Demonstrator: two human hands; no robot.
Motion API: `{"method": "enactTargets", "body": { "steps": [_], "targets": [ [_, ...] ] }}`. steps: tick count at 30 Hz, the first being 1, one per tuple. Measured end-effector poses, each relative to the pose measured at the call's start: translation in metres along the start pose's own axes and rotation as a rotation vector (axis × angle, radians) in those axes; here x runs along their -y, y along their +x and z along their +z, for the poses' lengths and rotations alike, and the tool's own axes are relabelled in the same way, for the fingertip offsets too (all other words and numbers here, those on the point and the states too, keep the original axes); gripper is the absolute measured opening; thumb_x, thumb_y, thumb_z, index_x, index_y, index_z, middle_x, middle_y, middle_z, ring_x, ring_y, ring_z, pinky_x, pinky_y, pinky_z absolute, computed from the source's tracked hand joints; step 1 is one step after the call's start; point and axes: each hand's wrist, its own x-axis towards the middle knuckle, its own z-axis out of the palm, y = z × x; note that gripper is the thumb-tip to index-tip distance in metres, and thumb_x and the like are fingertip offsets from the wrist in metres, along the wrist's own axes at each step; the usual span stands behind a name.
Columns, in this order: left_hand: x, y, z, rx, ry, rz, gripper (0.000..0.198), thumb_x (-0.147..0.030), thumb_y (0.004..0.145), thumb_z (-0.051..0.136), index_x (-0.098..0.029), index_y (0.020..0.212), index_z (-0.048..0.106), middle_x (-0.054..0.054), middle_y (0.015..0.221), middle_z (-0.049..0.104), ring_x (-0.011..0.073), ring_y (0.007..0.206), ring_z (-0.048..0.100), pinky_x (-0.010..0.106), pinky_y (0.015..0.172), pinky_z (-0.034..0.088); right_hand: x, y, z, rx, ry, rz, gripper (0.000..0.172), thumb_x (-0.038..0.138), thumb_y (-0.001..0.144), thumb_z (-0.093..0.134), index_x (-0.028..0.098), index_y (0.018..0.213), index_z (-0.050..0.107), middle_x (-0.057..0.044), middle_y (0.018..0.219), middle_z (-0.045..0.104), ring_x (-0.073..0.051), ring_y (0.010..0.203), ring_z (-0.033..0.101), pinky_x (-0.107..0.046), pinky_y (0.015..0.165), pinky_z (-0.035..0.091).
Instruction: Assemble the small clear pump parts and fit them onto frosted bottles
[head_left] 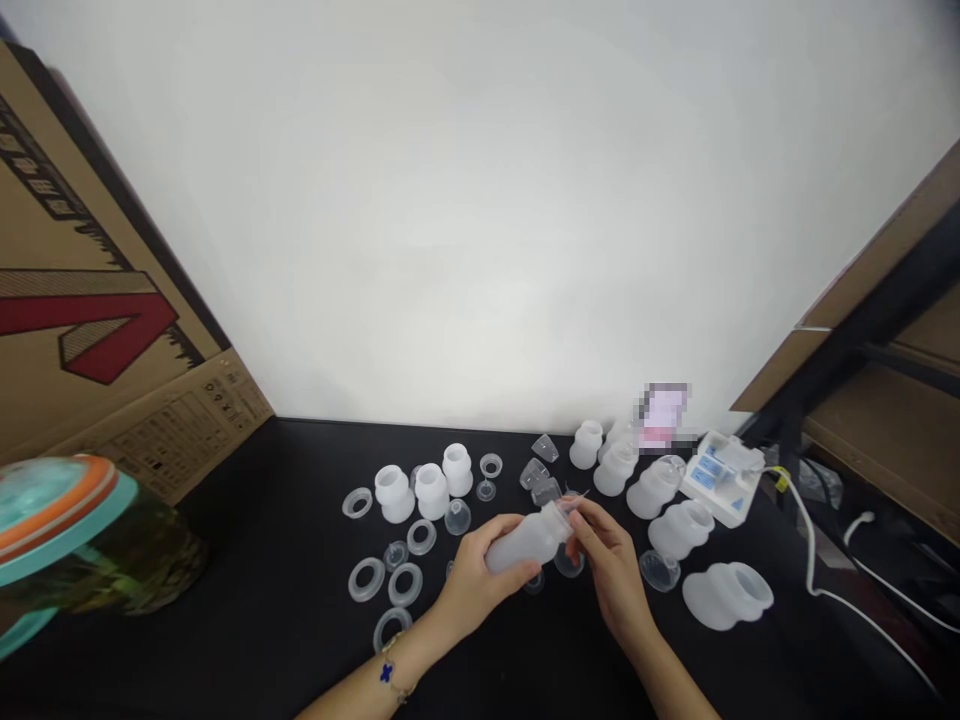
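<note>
My left hand (486, 570) is wrapped round a translucent white bottle (526, 540), which lies tilted with its neck toward the right. At that neck, the fingers of my right hand (604, 550) pinch a small clear part (574, 503). White bottles without caps stand to the left (394, 493) and more bottles stand or lie to the right (679, 530). Translucent rings (366, 580) and clear nipples (457, 517) lie left of my hands. Several clear caps (534, 474) sit just behind the held bottle.
A white device (721, 478) with a white cable (811, 550) stands at the right, near a blurred pink item (664, 415). At the left are a large cardboard box (97, 300) and a dark jar (127, 560) with a teal and orange lid. Shelving (877, 350) borders the right.
</note>
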Motion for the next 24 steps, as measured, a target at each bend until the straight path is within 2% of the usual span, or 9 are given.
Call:
{"method": "enactTargets", "body": {
  "steps": [8,15,20,24],
  "targets": [
    [-0.0020,0.0013,-0.0006,0.028,-0.076,-0.040,0.043,-0.041,0.080,0.077,-0.017,0.115,0.072,0.006,0.101,0.073,0.0227,0.087,0.064,0.027,0.073,0.049,0.0021,-0.0021,0.0011,-0.003,0.018,-0.017,0.039,0.048,0.082,0.079,0.018,0.106,0.078,-0.001,0.065,0.065,-0.012,0.051,0.050,-0.026,0.050,0.038],
    [-0.0052,0.0007,-0.0014,0.038,-0.087,-0.043,0.043,-0.043,0.081,0.075,-0.017,0.115,0.073,0.006,0.099,0.074,0.0224,0.085,0.064,0.027,0.071,0.050,0.0056,-0.0022,0.0021,-0.007,0.024,-0.024,0.040,0.048,0.083,0.079,0.018,0.109,0.078,0.001,0.059,0.060,-0.013,0.051,0.049,-0.027,0.051,0.038],
    [-0.0054,0.0010,-0.0012,0.005,-0.028,-0.038,0.043,-0.042,0.079,0.076,-0.017,0.114,0.073,0.007,0.101,0.074,0.0242,0.088,0.065,0.028,0.074,0.051,0.0053,-0.0019,0.0022,-0.032,0.006,-0.021,0.040,0.049,0.080,0.080,0.018,0.105,0.079,-0.002,0.066,0.065,-0.013,0.051,0.048,-0.027,0.050,0.037],
    [-0.0047,0.0010,-0.0014,-0.002,-0.007,-0.029,0.044,-0.043,0.079,0.077,-0.018,0.115,0.072,0.007,0.103,0.074,0.0247,0.089,0.066,0.029,0.076,0.051,0.0042,-0.0008,0.0020,-0.057,-0.008,-0.024,0.039,0.050,0.078,0.081,0.019,0.101,0.079,0.001,0.058,0.060,-0.014,0.050,0.048,-0.027,0.050,0.037]
  ]
}}
